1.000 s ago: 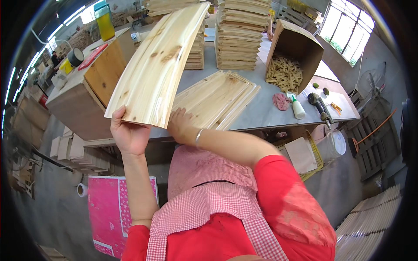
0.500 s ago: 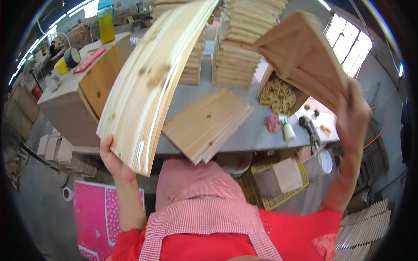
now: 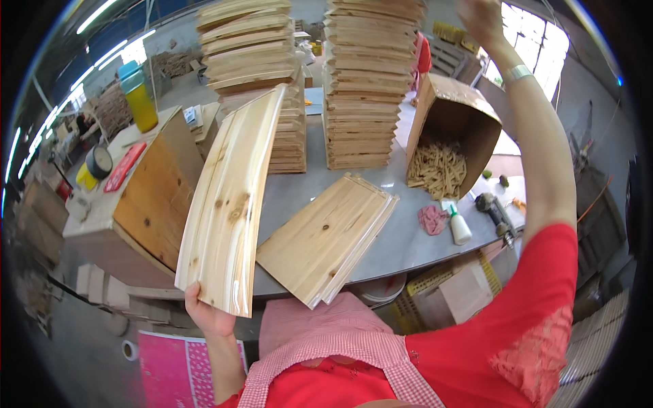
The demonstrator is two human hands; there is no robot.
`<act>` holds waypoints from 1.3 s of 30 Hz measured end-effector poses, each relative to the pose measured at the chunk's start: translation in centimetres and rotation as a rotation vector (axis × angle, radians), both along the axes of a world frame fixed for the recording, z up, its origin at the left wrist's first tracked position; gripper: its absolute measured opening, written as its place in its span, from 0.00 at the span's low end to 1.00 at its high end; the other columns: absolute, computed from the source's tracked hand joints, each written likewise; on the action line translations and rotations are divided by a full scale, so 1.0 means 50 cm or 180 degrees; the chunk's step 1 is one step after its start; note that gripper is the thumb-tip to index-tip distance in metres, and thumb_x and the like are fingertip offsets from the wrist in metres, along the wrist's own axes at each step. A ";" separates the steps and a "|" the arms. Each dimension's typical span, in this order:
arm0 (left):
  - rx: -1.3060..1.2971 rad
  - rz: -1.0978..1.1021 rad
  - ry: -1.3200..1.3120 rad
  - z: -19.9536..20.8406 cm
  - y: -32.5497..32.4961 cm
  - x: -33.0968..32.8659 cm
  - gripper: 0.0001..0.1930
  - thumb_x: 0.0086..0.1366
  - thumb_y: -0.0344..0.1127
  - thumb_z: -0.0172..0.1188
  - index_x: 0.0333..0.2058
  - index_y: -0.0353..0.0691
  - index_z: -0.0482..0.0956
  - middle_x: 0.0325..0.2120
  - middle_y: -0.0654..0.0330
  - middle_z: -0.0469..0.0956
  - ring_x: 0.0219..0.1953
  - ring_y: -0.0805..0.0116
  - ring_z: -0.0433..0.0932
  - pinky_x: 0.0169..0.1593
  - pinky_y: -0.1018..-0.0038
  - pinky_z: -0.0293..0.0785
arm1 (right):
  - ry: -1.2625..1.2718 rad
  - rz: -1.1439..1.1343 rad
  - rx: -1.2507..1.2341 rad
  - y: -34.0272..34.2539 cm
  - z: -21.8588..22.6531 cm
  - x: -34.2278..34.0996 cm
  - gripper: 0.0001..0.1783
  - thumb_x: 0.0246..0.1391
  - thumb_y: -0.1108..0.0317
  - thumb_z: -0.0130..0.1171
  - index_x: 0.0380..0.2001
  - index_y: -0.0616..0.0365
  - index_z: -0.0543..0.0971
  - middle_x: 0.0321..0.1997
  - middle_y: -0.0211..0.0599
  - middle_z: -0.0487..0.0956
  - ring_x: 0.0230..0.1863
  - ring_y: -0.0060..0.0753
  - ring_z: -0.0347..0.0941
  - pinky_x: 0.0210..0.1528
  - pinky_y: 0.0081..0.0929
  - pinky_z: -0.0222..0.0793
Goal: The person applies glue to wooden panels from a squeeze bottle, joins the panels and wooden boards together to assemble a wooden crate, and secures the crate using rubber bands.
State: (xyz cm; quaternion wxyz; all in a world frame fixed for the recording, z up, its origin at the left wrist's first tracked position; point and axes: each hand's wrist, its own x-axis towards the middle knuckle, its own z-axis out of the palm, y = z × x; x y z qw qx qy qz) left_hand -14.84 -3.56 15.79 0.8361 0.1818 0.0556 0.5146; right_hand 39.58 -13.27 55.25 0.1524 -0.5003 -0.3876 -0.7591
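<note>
My left hand [image 3: 209, 314] grips the lower end of a pale wooden panel [image 3: 221, 211], held tilted up over the bench with a glossy white bead, apparently glue, along its right edge. My right arm is stretched far forward, and my right hand [image 3: 483, 24] is cut off by the top of the picture, so its fingers are hidden. Below it stands an open cardboard box [image 3: 469, 122] holding many small wooden strips [image 3: 439, 170]. A few overlapping wooden panels [image 3: 326, 234] lie on the grey bench [image 3: 381, 255] in front of me.
Two tall stacks of panels, a left stack [image 3: 248, 54] and a right stack [image 3: 364, 88], rise behind. At right are a white bottle [image 3: 459, 226], a pink rag [image 3: 432, 219] and a power tool [image 3: 495, 214]. A wooden cabinet [image 3: 146, 217] stands left, a yellow crate [image 3: 415, 299] below the bench.
My right hand has swung up and forward, and the wooden board it held has left view. My left hand's panel has shifted slightly right and down in the picture, still held.
</note>
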 end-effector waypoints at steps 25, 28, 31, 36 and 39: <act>0.0277 -0.0084 0.0160 0.047 -0.025 0.069 0.19 0.66 0.32 0.54 0.54 0.31 0.72 0.53 0.47 0.76 0.54 0.56 0.77 0.60 0.62 0.72 | 0.3809 0.1644 -0.4230 0.057 -0.972 -0.559 0.48 0.50 0.43 0.61 0.63 0.70 0.63 0.70 0.63 0.57 0.71 0.59 0.53 0.69 0.53 0.49; 0.0188 -0.0089 0.0077 0.053 -0.052 0.061 0.18 0.65 0.31 0.55 0.52 0.30 0.73 0.52 0.47 0.77 0.53 0.57 0.78 0.59 0.63 0.73 | 0.3246 0.0899 -0.4809 0.044 -0.959 -0.629 0.45 0.54 0.47 0.58 0.64 0.71 0.62 0.70 0.65 0.58 0.71 0.63 0.51 0.68 0.59 0.49; 0.0146 -0.0019 0.0052 0.056 -0.070 0.056 0.18 0.65 0.32 0.55 0.52 0.31 0.73 0.51 0.47 0.77 0.52 0.57 0.78 0.58 0.63 0.73 | 0.3121 0.0760 -0.3987 0.090 -1.051 -0.673 0.42 0.51 0.51 0.59 0.62 0.72 0.66 0.67 0.67 0.61 0.69 0.69 0.54 0.65 0.67 0.48; 0.0350 -0.0031 0.0258 0.046 -0.080 0.006 0.18 0.66 0.33 0.54 0.53 0.34 0.73 0.51 0.50 0.78 0.49 0.59 0.80 0.53 0.63 0.77 | 0.3102 0.1019 -0.3876 0.087 -1.071 -0.681 0.34 0.52 0.61 0.58 0.58 0.75 0.70 0.64 0.70 0.65 0.66 0.70 0.59 0.64 0.64 0.53; 0.0389 0.0024 0.0272 0.044 -0.085 -0.015 0.19 0.66 0.35 0.54 0.53 0.34 0.73 0.51 0.50 0.78 0.49 0.59 0.80 0.51 0.63 0.78 | 0.2838 0.1253 -0.3930 0.087 -1.064 -0.691 0.30 0.50 0.65 0.58 0.53 0.78 0.73 0.61 0.71 0.67 0.63 0.71 0.62 0.61 0.61 0.58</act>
